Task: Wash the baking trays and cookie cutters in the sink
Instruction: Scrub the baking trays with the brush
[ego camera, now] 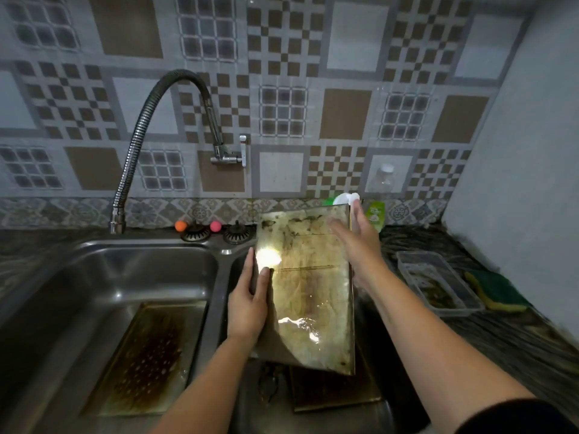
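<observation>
1. Stained metal baking tray (308, 289) held tilted above the right basin of a double steel sink (103, 277), its far edge raised toward the wall; surface yellow-brown with dark patches, wet, with bright glare spots.
2. Left hand (250, 300) grips the tray's left edge, thumb curled over onto the top face, fingers along and behind the rim.
3. Right hand (357, 239) lies at the tray's upper right corner, fingers straight and spread over the surface, palm against the right rim; not curled round anything. Hands are well apart, one on each side of the tray.
4. Second baking tray (147, 358) lies flat in the left basin, dark burnt-brown middle, speckled.
5. Third tray (329, 393) lies in the right basin beneath the held one, mostly hidden by it; a dark small object beside it, too dim to identify.
6. Flexible spiral faucet (147, 120) arches from the sink's back ledge up to a wall valve (230, 156). No water stream visible.
7. On the back ledge: two drain strainers (195, 234), an orange ball (180, 226) and a pink ball (215, 226) near them.
8. Behind the tray: green dish-soap pouch (376, 216), clear bottle (380, 180), something white partly hidden by the tray's corner.
9. Right counter: clear plastic container (438, 283) with dark contents, unclear what; green-and-yellow sponge (496, 291) just beside it.
10. Patterned tile wall behind.
</observation>
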### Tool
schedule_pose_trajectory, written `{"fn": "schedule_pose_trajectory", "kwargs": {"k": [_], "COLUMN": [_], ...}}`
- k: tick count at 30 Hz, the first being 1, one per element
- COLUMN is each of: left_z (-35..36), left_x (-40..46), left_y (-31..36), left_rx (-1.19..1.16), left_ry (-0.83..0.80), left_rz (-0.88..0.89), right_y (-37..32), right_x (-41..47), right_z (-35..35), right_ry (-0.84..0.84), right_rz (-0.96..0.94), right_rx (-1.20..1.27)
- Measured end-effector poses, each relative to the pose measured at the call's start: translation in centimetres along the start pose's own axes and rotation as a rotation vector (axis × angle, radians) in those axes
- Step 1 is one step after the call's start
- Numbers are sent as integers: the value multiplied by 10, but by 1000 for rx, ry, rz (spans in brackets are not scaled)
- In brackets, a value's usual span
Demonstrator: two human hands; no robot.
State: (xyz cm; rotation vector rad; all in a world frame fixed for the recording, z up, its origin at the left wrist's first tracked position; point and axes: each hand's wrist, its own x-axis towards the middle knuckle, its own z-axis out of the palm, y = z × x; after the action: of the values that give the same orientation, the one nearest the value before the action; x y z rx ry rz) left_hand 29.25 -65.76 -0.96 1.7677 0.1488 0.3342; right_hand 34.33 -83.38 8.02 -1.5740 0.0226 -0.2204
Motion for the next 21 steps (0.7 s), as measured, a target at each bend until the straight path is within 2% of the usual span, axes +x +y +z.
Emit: {"fn": "schedule_pose_trajectory", "kwargs": {"k": [2, 5, 8, 12, 15, 18, 21], "left_z": [-2, -1, 7, 20, 18, 13, 21], "left_x": [5, 7, 5, 14, 24, 27, 21], "left_y": [-2, 2, 12, 24, 28, 31, 34], "left_rx": [-27, -23, 4, -25, -29, -54, -67], "left_ry": [14, 65, 91, 78, 150, 199, 117], "left_rz": [7, 26, 87, 151, 159, 150, 205], "right_y": [-4, -17, -31, -11, 36, 64, 44], "right_x": [6, 17, 18, -11, -58, -92, -58], "right_z": [-12, -30, -31, -5, 3, 2, 4], "right_ry": [54, 136, 103, 66, -5, -92, 54], "right_rz": [-21, -147, -301, -306, -303, -377, -418], "right_rx": [-103, -386, -570, -710, -712, -710, -694]}}
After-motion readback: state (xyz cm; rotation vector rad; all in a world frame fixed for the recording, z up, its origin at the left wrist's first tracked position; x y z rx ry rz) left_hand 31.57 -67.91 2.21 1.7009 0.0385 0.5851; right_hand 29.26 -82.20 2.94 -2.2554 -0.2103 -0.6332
